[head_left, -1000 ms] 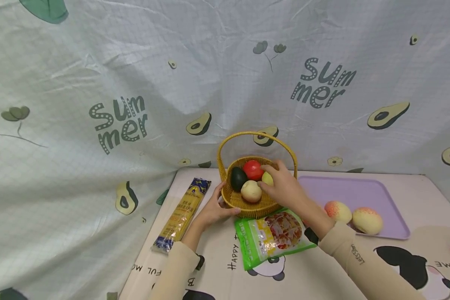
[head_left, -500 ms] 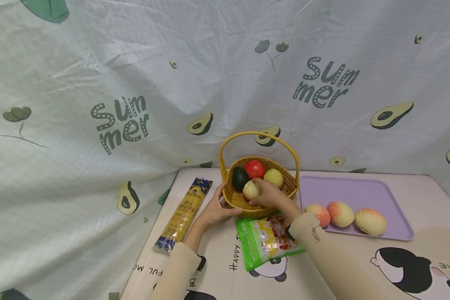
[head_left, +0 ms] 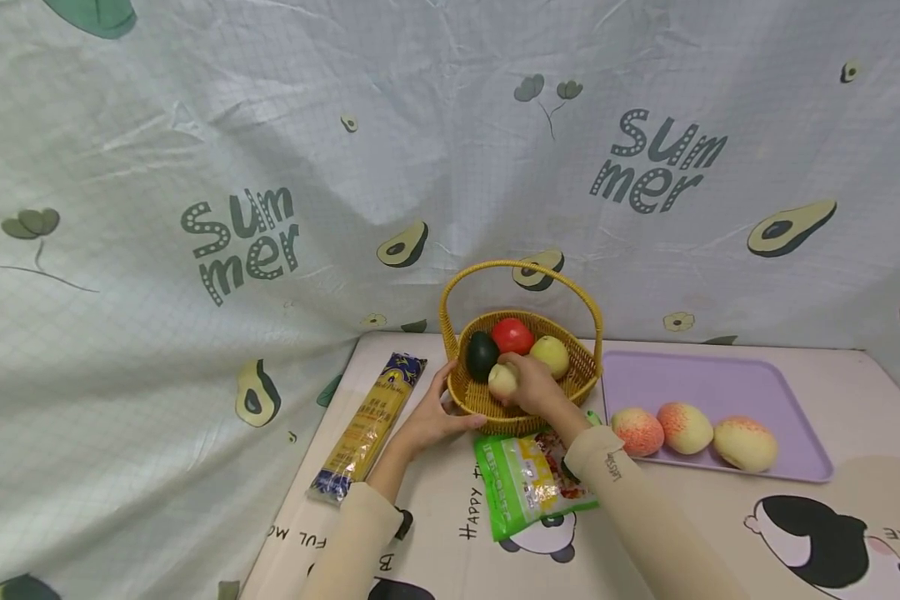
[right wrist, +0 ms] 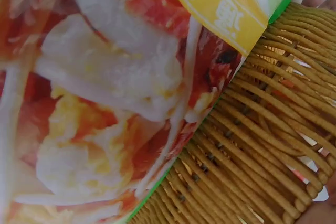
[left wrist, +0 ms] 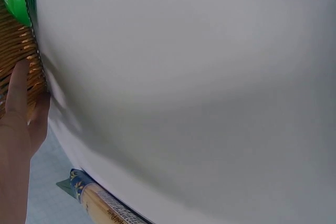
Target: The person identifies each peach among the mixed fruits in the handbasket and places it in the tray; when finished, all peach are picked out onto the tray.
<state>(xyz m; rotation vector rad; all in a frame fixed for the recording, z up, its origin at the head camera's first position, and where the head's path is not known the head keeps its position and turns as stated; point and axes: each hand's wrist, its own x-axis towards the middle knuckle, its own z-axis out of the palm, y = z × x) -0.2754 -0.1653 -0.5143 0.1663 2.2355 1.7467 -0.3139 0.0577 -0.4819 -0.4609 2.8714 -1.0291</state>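
Observation:
A woven yellow basket (head_left: 487, 419) with a tall arched handle stands near the back curtain. My left hand (head_left: 429, 423) rests against its left front wall, fingers and thumb spread and mostly straight; the left wrist view shows fingers (left wrist: 19, 85) touching the weave. Inside the basket, my right hand (head_left: 536, 387) grips a pale cream round fruit (head_left: 502, 381). Around it lie a dark green avocado (head_left: 482, 357), a red round fruit (head_left: 512, 336) and a yellow-green round fruit (head_left: 551, 356). In the right wrist view the basket wall (right wrist: 252, 135) and a food bag cover most of the right hand.
A green food bag (head_left: 525, 479) lies before the basket, under the right forearm. Left of it is a yellow-and-blue pasta packet (head_left: 367, 429). On the right, a purple tray (head_left: 690, 379) bears peach-like fruits (head_left: 685, 427) along its front edge. A patterned curtain (head_left: 450, 167) hangs behind.
My right hand has come down from above the yellow-green fruit to the front of the basket and taken hold of the pale fruit, which is slightly turned. The left hand stays on the basket.

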